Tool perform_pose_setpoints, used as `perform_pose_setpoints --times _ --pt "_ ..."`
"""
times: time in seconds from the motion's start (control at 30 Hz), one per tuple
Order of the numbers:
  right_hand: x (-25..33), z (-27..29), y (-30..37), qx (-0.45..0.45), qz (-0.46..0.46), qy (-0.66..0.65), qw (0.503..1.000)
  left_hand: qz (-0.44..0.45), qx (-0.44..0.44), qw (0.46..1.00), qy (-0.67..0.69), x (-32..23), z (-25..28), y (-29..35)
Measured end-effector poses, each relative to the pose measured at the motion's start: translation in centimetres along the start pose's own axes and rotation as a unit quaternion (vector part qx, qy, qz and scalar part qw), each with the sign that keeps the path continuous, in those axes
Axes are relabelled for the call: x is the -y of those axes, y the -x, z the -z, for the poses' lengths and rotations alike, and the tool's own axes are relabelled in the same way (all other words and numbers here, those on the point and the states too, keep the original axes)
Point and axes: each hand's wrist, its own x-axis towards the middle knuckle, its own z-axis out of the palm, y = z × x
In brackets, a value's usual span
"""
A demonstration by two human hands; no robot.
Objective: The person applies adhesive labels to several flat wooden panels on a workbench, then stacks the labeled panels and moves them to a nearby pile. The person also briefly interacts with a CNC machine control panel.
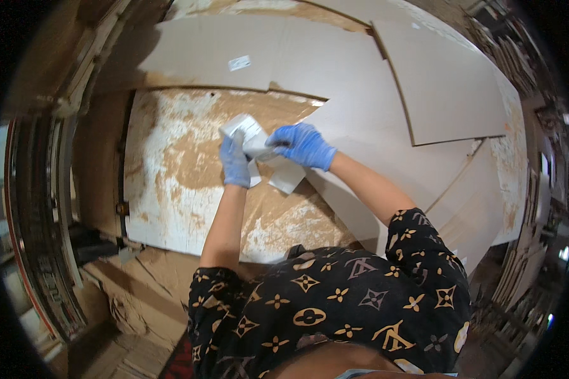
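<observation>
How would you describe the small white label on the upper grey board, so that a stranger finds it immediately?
On the worn white-and-brown tabletop, a grey board lies beyond the left hand. The small white label lies on it, flat and alone, unlike the white strip which that hand holds.

A wide table (177, 221), its white surface worn through to brown, is standing in this room. To the left of the table, long rails (41, 252) with a reddish edge are running. At its near left, brown cardboard (148, 300) is lying lower. To its right, thin flat panels (523, 271) are standing in stacks, and small bright lights (564, 253) are shining beyond.
</observation>
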Motion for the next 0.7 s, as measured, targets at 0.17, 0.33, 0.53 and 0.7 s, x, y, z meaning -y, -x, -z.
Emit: perform_pose_setpoints --times 0.17,0.33,0.53,0.7 --pt "-1.2 -1.2 1.4 0.039 -0.036 -0.033 0.998 0.034 -0.041 0.996 0.071 2.8 0.2 1.1" --pt "-3.9 -0.9 1.2 -0.071 -0.087 -0.254 0.961 0.095 -0.100 0.989 0.061 3.3 1.2 1.1" --pt "-13.1 5.8 -4.3 -0.312 -0.321 -0.223 0.866 0.072 -0.099 0.992 0.025 2.4 2.0 2.3" --pt "-18.3 8.9 -7.0 -0.241 -0.398 0.060 0.883 0.055 -0.053 0.996 0.042 3.0 2.7 3.1"
